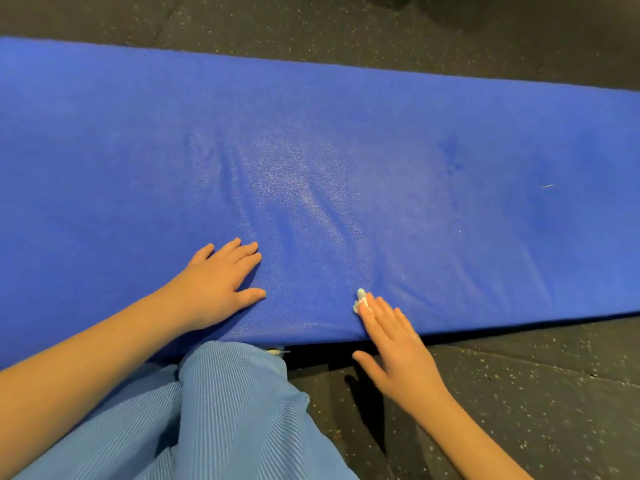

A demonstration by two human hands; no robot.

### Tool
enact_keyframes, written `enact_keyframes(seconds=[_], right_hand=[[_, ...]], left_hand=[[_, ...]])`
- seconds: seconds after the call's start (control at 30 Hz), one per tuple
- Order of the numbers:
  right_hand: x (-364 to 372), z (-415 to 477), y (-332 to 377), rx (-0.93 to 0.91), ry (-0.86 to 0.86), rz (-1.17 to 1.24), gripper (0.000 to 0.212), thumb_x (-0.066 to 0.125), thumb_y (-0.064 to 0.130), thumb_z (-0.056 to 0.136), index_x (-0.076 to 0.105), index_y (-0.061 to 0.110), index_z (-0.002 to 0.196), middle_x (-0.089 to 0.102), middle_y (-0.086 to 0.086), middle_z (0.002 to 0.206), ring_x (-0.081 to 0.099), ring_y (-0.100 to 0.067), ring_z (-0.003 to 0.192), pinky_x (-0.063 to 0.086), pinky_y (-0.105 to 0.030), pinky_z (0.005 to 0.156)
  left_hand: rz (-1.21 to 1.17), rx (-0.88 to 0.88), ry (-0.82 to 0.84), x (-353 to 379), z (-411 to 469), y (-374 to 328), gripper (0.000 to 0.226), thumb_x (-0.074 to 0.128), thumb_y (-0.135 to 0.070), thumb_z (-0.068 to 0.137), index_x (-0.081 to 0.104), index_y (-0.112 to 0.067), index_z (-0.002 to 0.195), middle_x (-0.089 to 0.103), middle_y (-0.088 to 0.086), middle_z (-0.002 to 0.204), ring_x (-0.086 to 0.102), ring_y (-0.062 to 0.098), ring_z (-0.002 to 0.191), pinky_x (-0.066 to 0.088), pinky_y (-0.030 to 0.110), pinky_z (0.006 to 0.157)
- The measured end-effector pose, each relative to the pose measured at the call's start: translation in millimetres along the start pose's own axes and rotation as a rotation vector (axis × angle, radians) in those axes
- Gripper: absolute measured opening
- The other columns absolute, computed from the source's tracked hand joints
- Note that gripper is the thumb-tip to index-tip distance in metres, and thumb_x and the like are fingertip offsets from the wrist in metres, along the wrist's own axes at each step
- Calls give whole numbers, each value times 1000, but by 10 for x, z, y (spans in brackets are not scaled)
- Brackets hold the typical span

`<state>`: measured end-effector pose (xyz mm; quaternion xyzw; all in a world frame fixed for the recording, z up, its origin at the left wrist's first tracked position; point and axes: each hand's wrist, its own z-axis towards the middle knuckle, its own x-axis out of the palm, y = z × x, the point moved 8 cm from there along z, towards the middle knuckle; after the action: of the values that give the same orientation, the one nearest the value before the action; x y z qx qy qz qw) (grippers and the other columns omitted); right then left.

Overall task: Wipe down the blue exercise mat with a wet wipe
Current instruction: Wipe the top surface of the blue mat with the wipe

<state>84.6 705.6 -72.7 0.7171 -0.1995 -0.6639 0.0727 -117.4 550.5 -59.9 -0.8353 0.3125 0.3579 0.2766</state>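
A person kneeling on a gym floor presses a wet wipe against a blue exercise mat that stretches across the frame from left to right. The right hand lies flat with fingers straight and close together, and its fingertips pin the wipe (a small, crumpled white wad) to the mat just inside the near edge, while the thumb juts out to the side over the floor. The left hand rests palm-down on the mat nearby, its fingers straight and slightly spread, holding nothing. The mat's surface is soft and finely grained, creased into shallow folds between and beyond the two hands, with a paler sheen across its middle. A thin pale fleck lies on it at right. The floor is dark rubber speckled with light chips. A knee in light blue, finely ribbed trousers meets the mat's near edge.
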Motion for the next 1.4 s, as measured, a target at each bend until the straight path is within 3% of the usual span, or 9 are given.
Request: enact_keyframes(seconds=[0.13,0.33,0.47,0.6,0.73,0.93,1.0,1.23,1.4], right_hand=[[9,87,-186,-27,-156,-66,56,46,36,94,38,8,141,40,-8,150,43,-27,134,38,-43,104],[-330,162,-8,-257,-360,-234,33,32,17,104,45,-1,129,58,-17,132,62,-35,112,52,-43,85],[-556,284,88,-293,-427,-228,30,33,11,103,47,0,127,62,-16,127,62,-32,110,48,-39,89],[-702,516,262,-335,-486,-196,28,35,13,103,49,1,124,64,-16,123,63,-30,108,48,-38,89],[-722,804,629,-427,-509,-152,25,43,13,100,50,1,121,66,-16,119,66,-31,101,49,-39,84],[-538,1042,1373,-564,-449,-75,25,44,15,98,52,1,117,68,-15,111,66,-31,92,46,-35,83],[-451,1095,1595,-604,-417,-59,31,36,17,101,58,-1,114,69,-15,109,66,-30,88,45,-35,81],[-359,1263,2237,-672,-274,34,45,30,22,104,68,-2,103,70,-11,92,65,-29,73,50,-36,66],[-57,1181,2311,-755,-51,0,47,50,37,88,67,-2,108,68,-13,113,68,-29,84,56,-35,66]], left_hand=[[13,142,44,50,-19,-267,111,-1,-79,55,15,-28,153,-2,-14,161,-6,9,147,-3,37,118],[38,263,115,57,-71,-544,115,17,-93,60,5,-27,154,-9,-13,160,-12,11,147,-6,39,118],[237,213,70,-31,-104,-650,102,49,-68,84,-8,-18,153,-13,0,161,-8,27,148,8,53,118],[279,163,-25,-276,-80,-520,76,46,-40,98,-1,-14,152,-4,3,161,4,29,147,16,51,117],[160,119,-85,-493,-252,-68,62,43,-34,99,12,-21,151,7,-5,161,10,17,147,13,41,118],[-42,19,-160,-411,-800,608,55,39,-41,99,22,-28,149,19,-18,155,11,7,147,5,21,113],[-128,-42,-170,-324,-997,819,57,46,-35,100,19,-33,150,7,-29,145,6,3,146,0,15,111],[-318,-202,-250,-72,-1498,1381,58,57,-42,94,24,-47,142,8,-33,136,7,-1,141,9,19,114],[-347,-159,-248,179,-1605,1455,65,52,-57,82,26,-45,141,5,-45,130,8,-11,136,1,10,111]])
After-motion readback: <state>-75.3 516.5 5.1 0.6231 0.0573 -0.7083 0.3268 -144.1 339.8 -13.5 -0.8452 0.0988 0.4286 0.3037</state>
